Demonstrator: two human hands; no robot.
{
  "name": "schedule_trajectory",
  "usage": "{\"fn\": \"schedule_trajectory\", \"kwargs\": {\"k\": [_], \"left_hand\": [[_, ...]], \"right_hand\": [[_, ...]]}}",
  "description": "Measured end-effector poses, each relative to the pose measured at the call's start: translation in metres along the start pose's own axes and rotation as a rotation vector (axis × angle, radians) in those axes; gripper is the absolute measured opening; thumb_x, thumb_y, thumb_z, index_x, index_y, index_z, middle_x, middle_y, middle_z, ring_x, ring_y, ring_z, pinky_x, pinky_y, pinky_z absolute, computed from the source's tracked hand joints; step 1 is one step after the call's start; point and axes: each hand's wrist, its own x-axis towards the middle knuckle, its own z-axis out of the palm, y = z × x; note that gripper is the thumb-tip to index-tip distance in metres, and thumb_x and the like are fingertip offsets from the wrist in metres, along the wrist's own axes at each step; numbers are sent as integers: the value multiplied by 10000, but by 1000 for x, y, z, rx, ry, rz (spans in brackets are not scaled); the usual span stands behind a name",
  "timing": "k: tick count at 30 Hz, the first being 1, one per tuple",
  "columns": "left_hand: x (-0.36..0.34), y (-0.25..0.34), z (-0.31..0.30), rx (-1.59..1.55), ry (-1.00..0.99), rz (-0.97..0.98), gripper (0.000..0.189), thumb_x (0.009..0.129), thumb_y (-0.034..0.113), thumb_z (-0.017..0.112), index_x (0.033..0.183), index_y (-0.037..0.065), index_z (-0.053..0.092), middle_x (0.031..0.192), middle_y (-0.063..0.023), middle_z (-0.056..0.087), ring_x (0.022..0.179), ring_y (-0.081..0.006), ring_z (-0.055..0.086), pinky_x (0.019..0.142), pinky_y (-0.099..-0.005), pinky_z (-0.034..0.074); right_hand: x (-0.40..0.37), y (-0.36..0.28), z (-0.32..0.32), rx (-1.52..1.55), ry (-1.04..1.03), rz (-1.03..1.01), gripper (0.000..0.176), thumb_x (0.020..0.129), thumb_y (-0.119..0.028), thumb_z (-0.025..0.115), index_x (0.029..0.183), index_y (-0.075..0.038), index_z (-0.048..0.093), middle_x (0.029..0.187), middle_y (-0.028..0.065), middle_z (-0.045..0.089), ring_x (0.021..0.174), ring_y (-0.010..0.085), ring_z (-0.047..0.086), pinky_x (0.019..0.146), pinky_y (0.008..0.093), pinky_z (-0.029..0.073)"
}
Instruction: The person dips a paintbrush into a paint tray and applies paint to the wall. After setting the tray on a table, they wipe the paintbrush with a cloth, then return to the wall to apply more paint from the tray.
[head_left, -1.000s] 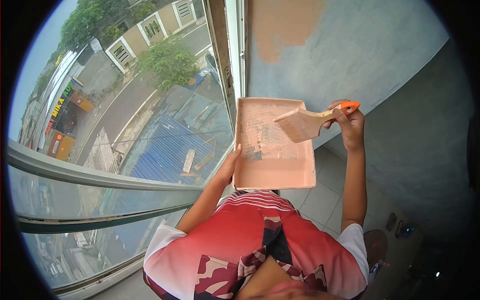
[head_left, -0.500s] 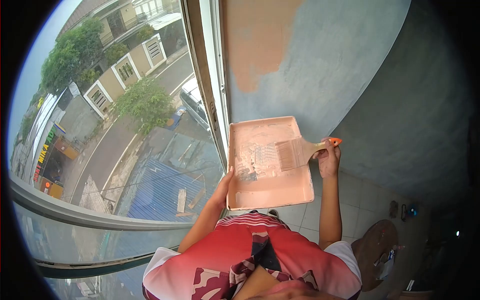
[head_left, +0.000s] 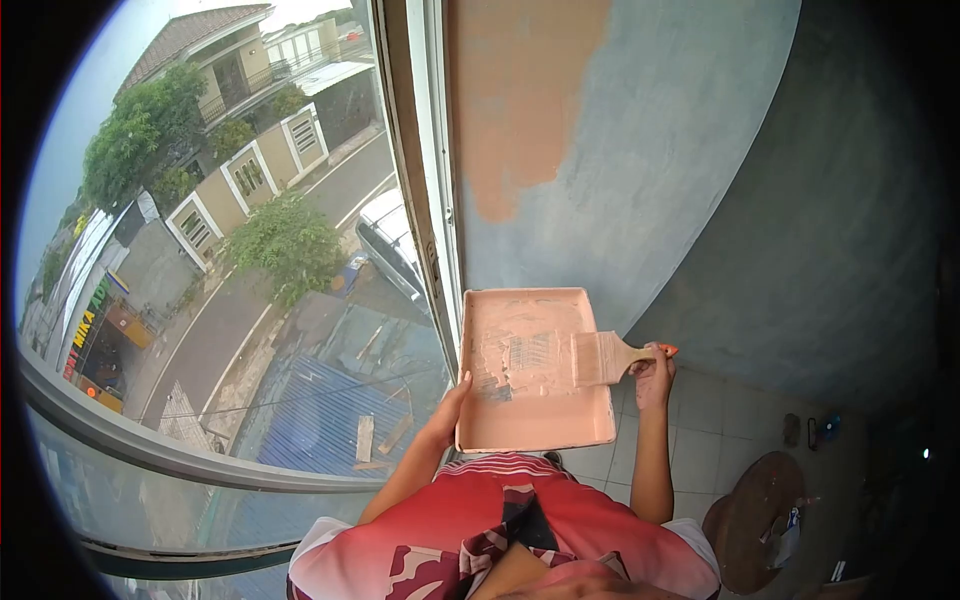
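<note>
My left hand (head_left: 455, 405) grips the left edge of a paint tray (head_left: 540, 432) coated in peach paint. Its fingers are mostly hidden beneath the tray. In my right hand (head_left: 654, 378) is the handle of a wide paintbrush (head_left: 612, 360), pinched near its orange end. The brush lies across the tray's right rim, with its paint-covered bristles over the tray floor. Streaks and thin patches show in the paint in the middle of the tray. Ahead stands a grey wall (head_left: 640, 150) with a peach painted patch (head_left: 520, 110) at its upper left.
A window frame (head_left: 430, 200) runs close along my left, with a street and a blue corrugated roof (head_left: 320, 400) outside below. On the tiled floor (head_left: 695, 420) at the right stands a brown round-topped object (head_left: 760, 510) with small items on it. A darker wall (head_left: 800, 250) rises at the right.
The tray, brush and both hands sit lower in view, as my view has tilted up. The brush has shifted slightly within the tray and now lies more level.
</note>
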Motion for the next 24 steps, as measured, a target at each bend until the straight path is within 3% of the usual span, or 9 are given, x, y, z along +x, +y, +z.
{"fn": "schedule_trajectory", "kwargs": {"k": [7,24], "left_hand": [[-2,2,-4,4,-29,-19,746,1013,605,465,1456,5,453,1405,-171,564,1239,-264,592,1039,-384,479],[-2,-3,-8,-23,-23,-10,727,1024,578,459,1470,4,441,1420,-157,555,1258,-243,576,1040,-367,474]], "right_hand": [[-11,-6,6,-47,61,5,232,961,-298,643,981,-73,591,742,38,648,571,140,631,460,254,420],[-23,-9,3,-28,155,4,212,953,-280,654,968,-78,589,725,34,627,551,145,605,455,258,422]]}}
